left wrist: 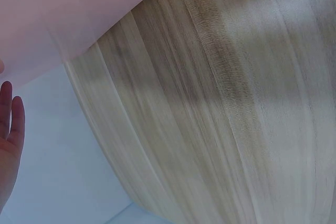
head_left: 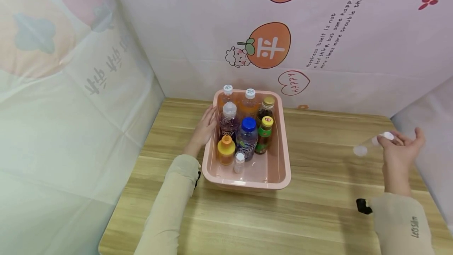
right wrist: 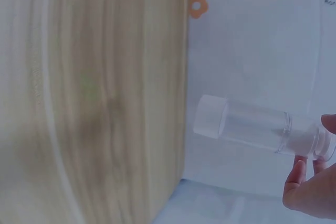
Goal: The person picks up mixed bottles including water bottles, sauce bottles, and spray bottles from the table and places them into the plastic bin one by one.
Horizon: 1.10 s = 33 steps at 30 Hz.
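In the head view my right hand (head_left: 401, 150) pinches a clear, slim plastic bottle (right wrist: 257, 126) by one end, tilted above the right part of the table. A white cap (right wrist: 211, 116) shows at its other end in the right wrist view. My left hand (head_left: 205, 127) rests against the left outer side of a pink plastic basin (head_left: 286, 168), its fingers fairly straight. Inside stand several bottles, among them a blue-capped bottle (head_left: 247, 139), a yellow-capped bottle (head_left: 263, 137), an orange-yellow squeeze bottle (head_left: 226, 152) and a small white-capped bottle (head_left: 239, 163).
The basin sits on a wood-grain table (head_left: 318, 156) close to its back edge. A printed cloth wall (head_left: 198, 42) rises behind the table, with pale sheets at the left and right sides.
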Available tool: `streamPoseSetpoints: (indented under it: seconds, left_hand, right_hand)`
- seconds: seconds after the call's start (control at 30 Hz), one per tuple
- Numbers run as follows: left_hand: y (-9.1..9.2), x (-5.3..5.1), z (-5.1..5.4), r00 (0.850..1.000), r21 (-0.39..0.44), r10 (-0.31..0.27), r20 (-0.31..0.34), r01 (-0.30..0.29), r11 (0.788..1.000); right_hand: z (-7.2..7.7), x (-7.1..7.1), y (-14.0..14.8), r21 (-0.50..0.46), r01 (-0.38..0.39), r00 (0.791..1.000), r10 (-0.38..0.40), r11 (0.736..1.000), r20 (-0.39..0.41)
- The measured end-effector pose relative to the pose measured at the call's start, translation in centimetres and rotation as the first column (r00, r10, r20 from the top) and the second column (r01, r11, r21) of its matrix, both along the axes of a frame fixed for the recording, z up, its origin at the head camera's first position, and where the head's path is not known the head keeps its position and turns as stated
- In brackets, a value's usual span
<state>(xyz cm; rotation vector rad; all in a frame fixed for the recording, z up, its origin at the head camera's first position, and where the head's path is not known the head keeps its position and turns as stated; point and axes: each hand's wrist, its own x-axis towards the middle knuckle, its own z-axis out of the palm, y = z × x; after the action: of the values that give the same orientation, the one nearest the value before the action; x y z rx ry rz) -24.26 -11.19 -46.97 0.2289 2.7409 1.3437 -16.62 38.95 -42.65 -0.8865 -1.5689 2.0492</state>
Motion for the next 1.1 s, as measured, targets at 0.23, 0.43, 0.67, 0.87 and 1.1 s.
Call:
streamPoseSetpoints:
  seconds: [0.23,0.43,0.67,0.87,1.1]
  left_hand:
    - [0.1,0.0,0.0,1.000,0.004,0.001,-0.001,-0.001,1.000]
    - [0.1,0.0,0.0,1.000,0.003,0.001,-0.006,-0.001,1.000]
    - [0.1,-0.1,0.0,1.000,0.002,0.001,-0.006,-0.001,1.000]
    - [0.1,0.0,0.0,1.000,0.008,0.003,-0.004,-0.003,1.000]
    - [0.0,0.0,-0.1,1.000,0.007,0.002,-0.006,-0.002,1.000]
  right_hand:
    - [2.1,-0.1,-1.9,-0.009,-0.055,0.996,0.055,0.998,-0.067]
    - [3.7,-0.2,-3.7,-0.016,-0.099,0.986,0.096,0.995,-0.133]
    - [5.4,-0.1,-5.6,-0.005,-0.127,0.970,0.123,0.992,-0.211]
    - [6.7,0.0,-7.4,0.002,-0.164,0.951,0.158,0.986,-0.266]
    - [7.8,0.2,-9.6,0.026,-0.243,0.908,0.237,0.970,-0.345]
